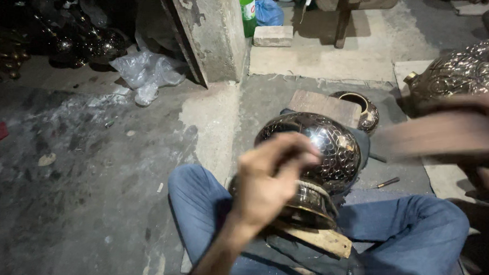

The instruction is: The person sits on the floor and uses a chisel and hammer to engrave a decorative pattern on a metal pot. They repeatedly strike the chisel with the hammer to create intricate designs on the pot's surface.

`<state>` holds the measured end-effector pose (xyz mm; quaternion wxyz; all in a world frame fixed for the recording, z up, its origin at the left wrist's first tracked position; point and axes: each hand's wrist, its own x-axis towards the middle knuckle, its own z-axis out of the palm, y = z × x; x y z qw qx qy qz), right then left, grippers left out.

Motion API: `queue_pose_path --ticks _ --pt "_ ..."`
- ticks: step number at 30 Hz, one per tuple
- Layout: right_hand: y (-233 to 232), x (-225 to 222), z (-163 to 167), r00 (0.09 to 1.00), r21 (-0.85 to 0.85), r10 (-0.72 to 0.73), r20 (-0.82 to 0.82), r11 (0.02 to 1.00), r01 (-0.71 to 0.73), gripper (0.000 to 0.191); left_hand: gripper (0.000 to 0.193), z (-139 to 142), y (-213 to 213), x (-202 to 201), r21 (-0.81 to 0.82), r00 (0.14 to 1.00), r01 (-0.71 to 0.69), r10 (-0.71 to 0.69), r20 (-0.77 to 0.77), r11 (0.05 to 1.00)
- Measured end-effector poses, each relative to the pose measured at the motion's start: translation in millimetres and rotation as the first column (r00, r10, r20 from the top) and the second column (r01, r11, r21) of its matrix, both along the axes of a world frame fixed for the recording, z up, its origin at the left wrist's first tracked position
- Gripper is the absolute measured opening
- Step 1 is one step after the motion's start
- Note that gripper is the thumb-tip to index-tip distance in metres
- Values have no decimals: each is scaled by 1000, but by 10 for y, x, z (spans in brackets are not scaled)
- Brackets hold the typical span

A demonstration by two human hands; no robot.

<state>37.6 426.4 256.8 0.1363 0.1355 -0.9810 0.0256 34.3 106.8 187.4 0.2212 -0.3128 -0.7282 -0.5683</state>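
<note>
An engraved, shiny dark metal vase [324, 145] lies on its side in my lap, its neck toward me, between my legs in blue jeans [413, 229]. A flat wooden piece [323, 239] and dark cloth sit under its neck. My left hand [268, 180] hovers in front of the vase near the neck, fingertips pinched together with nothing visible between them. At the right, my right hand [488, 107], blurred by motion, is wrapped around a long wooden stick [439, 137] held level beside the vase.
A wooden block [323, 105] and a small brass bowl [364, 107] lie just beyond the vase. Another engraved vessel [467, 67] stands at the right. A small metal tool [388, 182] is on the floor. A concrete pillar [210, 34], plastic bag [145, 73] and dark metalware [81, 43] are behind.
</note>
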Motion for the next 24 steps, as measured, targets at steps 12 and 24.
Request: queue_pose_path --ticks 12,24 --pt "-135 958 -2493 985 -982 -158 74 161 99 50 33 256 -3 -378 -219 937 328 -346 -48 919" --pt "-17 684 -1393 955 -729 -296 -24 659 186 36 48 515 101 -539 -535 890 387 -456 4 751"
